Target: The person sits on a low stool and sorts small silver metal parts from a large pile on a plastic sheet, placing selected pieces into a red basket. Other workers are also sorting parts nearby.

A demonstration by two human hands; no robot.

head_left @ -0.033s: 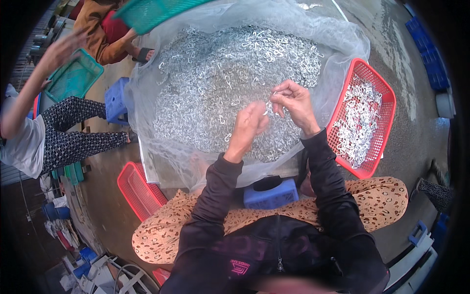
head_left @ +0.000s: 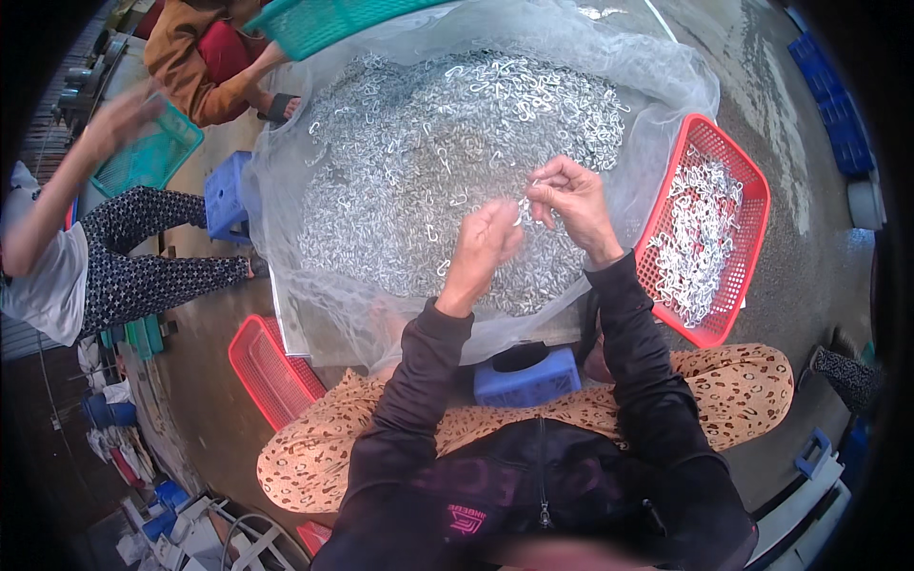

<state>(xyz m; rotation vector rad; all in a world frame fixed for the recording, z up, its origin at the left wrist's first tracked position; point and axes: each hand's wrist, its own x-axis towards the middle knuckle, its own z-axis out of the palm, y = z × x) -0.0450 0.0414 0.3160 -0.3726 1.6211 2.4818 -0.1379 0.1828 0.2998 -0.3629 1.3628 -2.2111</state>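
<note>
Green basket (head_left: 347, 21) slightly further right; left fingers (head_left: 497, 217) curled, right fingers (head_left: 564, 169) pinched together, on small white pieces (head_left: 523, 210).

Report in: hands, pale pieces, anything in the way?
Left hand and right hand close together over pale pile. Small white piece between them, grip unclear. Red basket at right, holding white pieces. No obstruction visible at the hands.

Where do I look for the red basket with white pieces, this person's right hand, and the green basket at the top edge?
Red basket (head_left: 755, 224): head view, its right wall.
Right hand (head_left: 577, 203): head view, middle of the hand.
Green basket (head_left: 331, 22): head view, its visible middle.
</note>
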